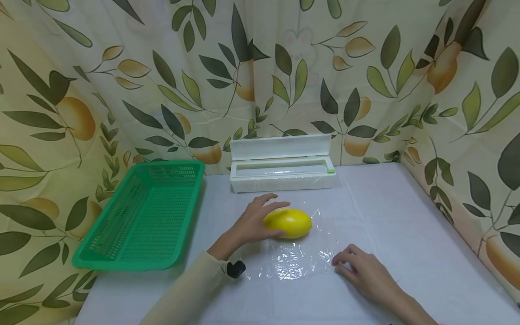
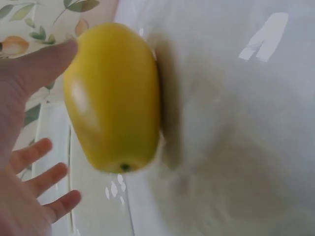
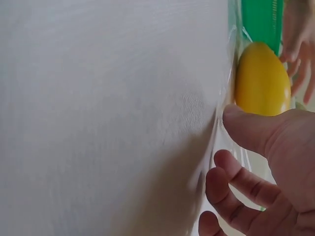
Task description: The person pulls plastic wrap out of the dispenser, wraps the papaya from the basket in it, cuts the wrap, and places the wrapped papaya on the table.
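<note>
A smooth yellow fruit (image 1: 293,223) lies on a sheet of clear plastic film (image 1: 290,262). Around its left end is my left hand (image 1: 256,221), with the thumb on the near side and the fingers above. The left wrist view shows the thumb against the fruit (image 2: 115,98) and three fingers (image 2: 49,179) spread apart from it. At the film's right edge is my right hand (image 1: 365,273), fingers bent. In the right wrist view the thumb (image 3: 251,128) meets the film's edge, with a gap between thumb and fingertips; any contact behind them is hidden.
Behind the fruit stands a white film box (image 1: 284,184), its lid raised, a roll inside and a green piece at its right end. A green perforated basket (image 1: 176,253) is on the left. Leaf-patterned curtains (image 1: 284,104) border the white-covered table (image 1: 386,203).
</note>
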A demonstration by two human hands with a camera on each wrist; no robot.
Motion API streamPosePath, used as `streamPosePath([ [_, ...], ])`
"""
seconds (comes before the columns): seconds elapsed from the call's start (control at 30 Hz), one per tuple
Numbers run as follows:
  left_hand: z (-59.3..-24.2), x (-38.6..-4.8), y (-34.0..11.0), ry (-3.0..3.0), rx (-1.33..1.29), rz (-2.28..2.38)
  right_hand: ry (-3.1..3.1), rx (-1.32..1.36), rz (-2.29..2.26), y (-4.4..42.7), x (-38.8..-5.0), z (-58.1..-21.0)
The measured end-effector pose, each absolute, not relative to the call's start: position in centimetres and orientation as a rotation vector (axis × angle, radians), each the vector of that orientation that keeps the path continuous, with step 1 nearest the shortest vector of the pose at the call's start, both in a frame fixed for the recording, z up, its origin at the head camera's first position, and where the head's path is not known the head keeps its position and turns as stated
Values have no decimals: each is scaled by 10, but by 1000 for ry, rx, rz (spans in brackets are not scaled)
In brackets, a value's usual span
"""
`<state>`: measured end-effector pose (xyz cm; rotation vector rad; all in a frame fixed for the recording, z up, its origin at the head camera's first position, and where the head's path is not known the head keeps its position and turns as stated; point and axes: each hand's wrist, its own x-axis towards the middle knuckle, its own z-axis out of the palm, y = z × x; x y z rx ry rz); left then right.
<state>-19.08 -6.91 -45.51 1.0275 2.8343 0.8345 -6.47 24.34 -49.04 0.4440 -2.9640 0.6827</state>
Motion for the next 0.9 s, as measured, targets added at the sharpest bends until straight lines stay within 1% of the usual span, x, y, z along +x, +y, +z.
streamPosePath([
  [0.13,-462,-174,-93,2931,999,935,-2986,437,682,247,-65,-490],
  [0.27,-469,-154,-119,2903,994,961,-3073,401,719,250,-68,-488],
  [0.53,-491,-115,-162,2820,974,831,-2975,463,761,254,-71,-490],
  [0.67,-498,-107,-173,2821,966,800,-2921,491,774,256,-72,-491],
  [0.9,-502,-103,-180,2829,986,796,-2909,496,790,255,-74,-494],
])
